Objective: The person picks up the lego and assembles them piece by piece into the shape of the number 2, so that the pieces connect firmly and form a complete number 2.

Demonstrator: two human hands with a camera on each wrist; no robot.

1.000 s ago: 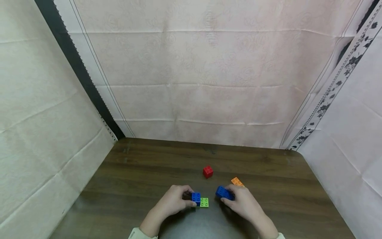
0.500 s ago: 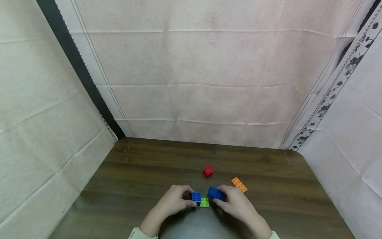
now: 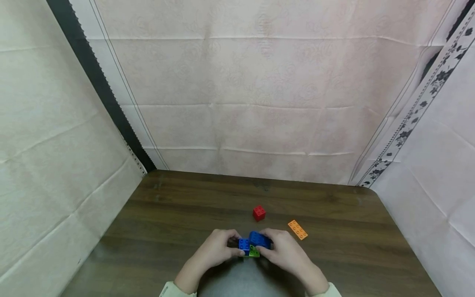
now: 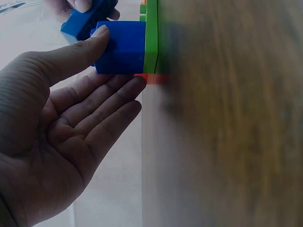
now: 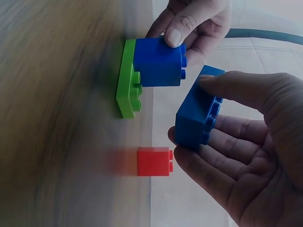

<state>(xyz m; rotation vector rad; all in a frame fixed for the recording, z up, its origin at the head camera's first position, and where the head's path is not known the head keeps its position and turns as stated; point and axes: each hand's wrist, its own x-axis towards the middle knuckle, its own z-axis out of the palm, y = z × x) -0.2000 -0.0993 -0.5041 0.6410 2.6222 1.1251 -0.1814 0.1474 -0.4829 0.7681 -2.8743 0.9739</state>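
My left hand [image 3: 219, 248] pinches a square blue toy brick [image 3: 243, 245] between thumb and fingers. That brick sits on one end of a thin green plate [image 5: 124, 90], whose bare studs show beside it in the right wrist view. In my right hand [image 3: 285, 251] is a longer blue brick [image 5: 195, 113], gripped by thumb and fingertips. It is tilted, with its studs facing away from the table. In the right wrist view a gap separates the long brick from the green plate; in the head view it partly covers the plate's right end.
A small red brick [image 3: 259, 213] stands on the wooden table [image 3: 178, 214] beyond the hands. To the right of it lies an orange studded plate [image 3: 297, 229]. Pale cloth [image 3: 259, 103] hangs behind the table's far edge and on both sides.
My right hand has moved left with the long blue brick, from beside the orange plate to over the green plate's right end. The left hand has stayed in place on the square brick.
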